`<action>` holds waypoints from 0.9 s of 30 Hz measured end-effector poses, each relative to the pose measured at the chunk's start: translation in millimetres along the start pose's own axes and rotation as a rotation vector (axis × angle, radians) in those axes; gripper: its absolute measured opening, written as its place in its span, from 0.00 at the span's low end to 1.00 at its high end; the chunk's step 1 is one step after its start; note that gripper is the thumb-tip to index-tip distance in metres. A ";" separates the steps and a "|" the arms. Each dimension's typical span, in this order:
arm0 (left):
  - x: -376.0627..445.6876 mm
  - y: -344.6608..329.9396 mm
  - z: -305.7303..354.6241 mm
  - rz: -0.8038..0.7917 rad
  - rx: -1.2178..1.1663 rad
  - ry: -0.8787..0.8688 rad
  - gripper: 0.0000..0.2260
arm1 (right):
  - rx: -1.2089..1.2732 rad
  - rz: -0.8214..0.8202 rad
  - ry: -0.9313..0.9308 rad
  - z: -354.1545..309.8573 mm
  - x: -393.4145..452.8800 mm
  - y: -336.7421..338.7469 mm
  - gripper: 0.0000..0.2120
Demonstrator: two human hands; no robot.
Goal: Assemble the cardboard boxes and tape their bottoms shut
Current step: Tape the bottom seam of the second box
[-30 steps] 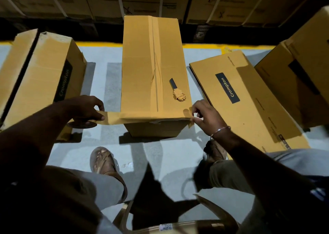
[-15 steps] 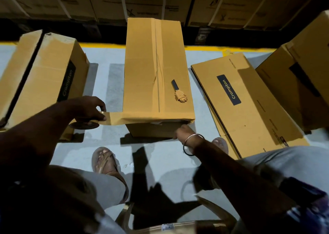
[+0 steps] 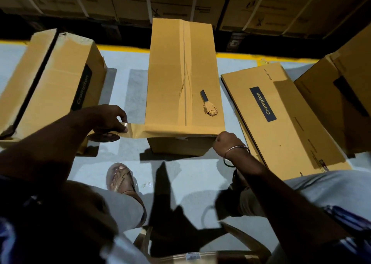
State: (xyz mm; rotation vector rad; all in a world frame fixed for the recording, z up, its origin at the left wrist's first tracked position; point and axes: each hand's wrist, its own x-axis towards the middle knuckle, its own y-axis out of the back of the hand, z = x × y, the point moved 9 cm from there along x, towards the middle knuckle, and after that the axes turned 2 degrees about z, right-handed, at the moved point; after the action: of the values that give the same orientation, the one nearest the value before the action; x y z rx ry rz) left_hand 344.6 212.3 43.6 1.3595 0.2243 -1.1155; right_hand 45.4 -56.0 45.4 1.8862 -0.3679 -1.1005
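We are gripping the tape roll (image 3: 103, 137) in our left hand (image 3: 104, 119), our right hand (image 3: 225, 144) pinching the tape strip (image 3: 160, 132) at the near edge of the closed box (image 3: 180, 73), which is lying lengthwise away from us.

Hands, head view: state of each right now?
Left hand: holding the brown packing tape roll, pinching the strip.
Right hand: curled at the tall cardboard box's near right corner, on the tape's end.

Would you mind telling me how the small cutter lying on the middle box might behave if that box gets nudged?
The cutter lies loose on the flat box top, so it would probably slide. Its wrapped handle looks lumpy, so rolling seems unlikely. It looks light.
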 end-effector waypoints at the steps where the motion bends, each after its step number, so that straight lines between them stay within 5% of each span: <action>1: -0.8 -0.5 -0.3 0.002 0.010 0.000 0.11 | -0.002 -0.027 0.015 -4.5 1.6 -4.9 0.08; 5: -3.3 -1.2 -9.9 0.010 0.002 0.010 0.11 | -0.055 -0.010 0.128 -26.1 -10.3 -13.6 0.06; 10: -4.2 -2.8 -13.3 0.024 -0.018 0.001 0.10 | -0.044 0.468 0.730 -112.9 -68.3 13.5 0.12; 13: -4.1 -1.9 -12.6 0.029 -0.047 -0.011 0.09 | -0.170 0.334 0.818 -134.6 -68.4 -24.1 0.30; 16: -4.9 -2.0 -11.5 0.019 -0.078 -0.020 0.09 | -0.344 0.253 0.821 -148.3 -61.9 -59.2 0.37; 27: -2.0 -5.3 -18.1 -0.025 -0.091 -0.029 0.09 | -0.608 0.233 0.898 -254.4 -32.9 -74.9 0.33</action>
State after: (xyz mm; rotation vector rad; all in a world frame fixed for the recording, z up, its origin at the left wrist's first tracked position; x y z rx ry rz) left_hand 347.9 229.6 36.6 1.2622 0.2678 -1.1319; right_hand 220.2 145.9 54.6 1.5334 0.2401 -0.1034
